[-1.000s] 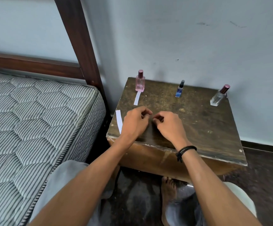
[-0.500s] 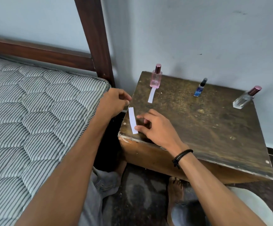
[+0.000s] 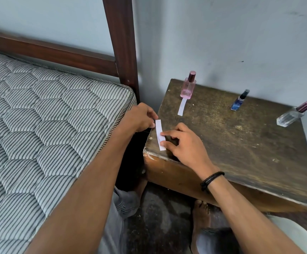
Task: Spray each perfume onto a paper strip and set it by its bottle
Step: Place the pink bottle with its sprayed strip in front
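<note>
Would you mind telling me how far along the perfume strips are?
Done: the pink bottle has a first strip lying in front of it. In hand: the left hand pinches a second strip at the edge of the table, the right hand pressing it. Left: the blue bottle and clear bottle have no strips.

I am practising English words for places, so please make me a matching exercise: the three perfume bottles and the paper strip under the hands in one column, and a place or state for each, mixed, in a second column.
Column A
1. pink bottle
2. blue bottle
3. clear bottle
4. loose strip

Column B
a. farthest right on the table
b. the placed strip lies in front of it
c. the left hand and the right hand touch it
d. between the other two bottles

Pairs: 1-b, 2-d, 3-a, 4-c
</note>
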`<state>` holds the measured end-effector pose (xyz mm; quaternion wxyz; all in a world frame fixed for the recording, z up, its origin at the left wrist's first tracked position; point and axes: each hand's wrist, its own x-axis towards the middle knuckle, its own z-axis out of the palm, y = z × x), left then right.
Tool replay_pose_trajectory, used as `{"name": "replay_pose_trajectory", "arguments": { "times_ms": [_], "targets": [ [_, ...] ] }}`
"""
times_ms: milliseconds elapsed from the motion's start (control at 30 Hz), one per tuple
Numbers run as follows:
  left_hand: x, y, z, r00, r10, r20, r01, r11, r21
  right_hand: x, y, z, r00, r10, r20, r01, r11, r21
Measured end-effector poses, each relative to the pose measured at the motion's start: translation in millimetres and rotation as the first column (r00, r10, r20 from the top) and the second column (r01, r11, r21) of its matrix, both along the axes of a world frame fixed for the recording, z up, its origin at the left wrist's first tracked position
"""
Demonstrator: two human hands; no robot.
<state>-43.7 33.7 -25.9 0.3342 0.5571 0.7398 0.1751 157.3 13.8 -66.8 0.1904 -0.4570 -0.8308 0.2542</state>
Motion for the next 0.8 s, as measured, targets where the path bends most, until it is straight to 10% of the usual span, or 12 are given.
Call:
{"name": "replay_pose_trajectory", "arguments": {
  "times_ms": [467, 800],
  "targets": [
    [8.0, -5.0, 12.1, 0.967, -0.068, 0.246, 0.069, 0.998, 0.006, 13.5, 16.3, 24.4, 0.774, -0.389, -0.5, 0.074, 0.839, -0.539],
    [17.6, -11.9, 24.5, 0.685, 0.098, 0.722, 0.018, 0.988, -0.15, 20.5, 22.4, 40.8, 0.519, -0.623, -0.585, -0.018, 0.676, -0.737]
  ]
}}
